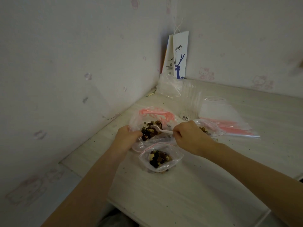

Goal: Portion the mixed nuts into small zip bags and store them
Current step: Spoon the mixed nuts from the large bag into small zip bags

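A pale, wood-grained table dotted with dark crumbs fits into a room corner, its left side against one wall and its far side against another, both papered with faint pink cartoon figures. A white paper coffee bag stands upright in the corner, with crumpled clear plastic just before it. Mid-table, the left hand has its grip closed on the rim of a large open bag of mixed nuts. The right hand pinches the handle of a white plastic spoon, whose bowl lies among those nuts. A small zip bag with a portion of nuts lies just nearer the person; another filled bag sits behind the right hand, touching a fanned stack of flat zip bags. The near edge crosses the bottom of the view, and the widest stretch of bare surface runs from it up to the small bag and off to the right.
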